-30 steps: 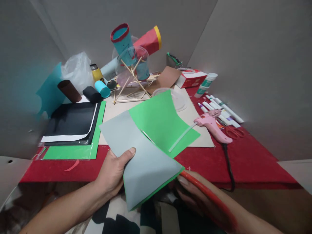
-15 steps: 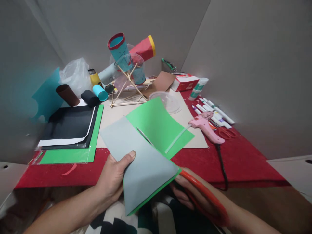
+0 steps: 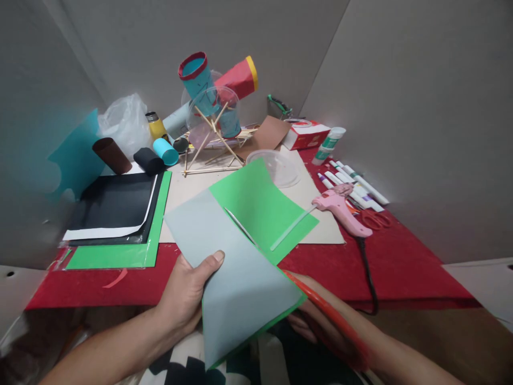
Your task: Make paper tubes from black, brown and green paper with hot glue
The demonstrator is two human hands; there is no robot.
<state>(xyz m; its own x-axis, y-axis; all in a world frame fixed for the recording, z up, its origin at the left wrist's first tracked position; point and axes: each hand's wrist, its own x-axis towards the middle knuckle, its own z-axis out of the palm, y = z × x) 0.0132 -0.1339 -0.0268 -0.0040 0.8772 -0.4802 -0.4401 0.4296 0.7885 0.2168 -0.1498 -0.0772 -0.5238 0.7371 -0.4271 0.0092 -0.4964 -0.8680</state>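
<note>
My left hand [image 3: 191,286] grips a grey sheet of paper [image 3: 236,283] by its left side, thumb on top. Green paper [image 3: 256,198] lies against its underside and shows beyond the cut edge. Red-handled scissors [image 3: 332,313] are in my right hand [image 3: 304,315], low at the paper's right. One thin blade tip shows above the grey sheet along the cut line; the rest of the blades is hidden by the paper. Fingers of my right hand are partly covered by the sheet and the handle.
A pink glue gun [image 3: 340,208] with its glue stick over the green paper lies right, beside markers [image 3: 356,184] and a second red pair of scissors [image 3: 374,218]. Behind stands a stick-framed wheel with paper cups [image 3: 212,125]. Black and green sheets [image 3: 116,203] lie left.
The scissors' red handles have drawn closer together, and the paper's lower right part has shifted slightly down and right. My left hand keeps its hold in nearly the same place.
</note>
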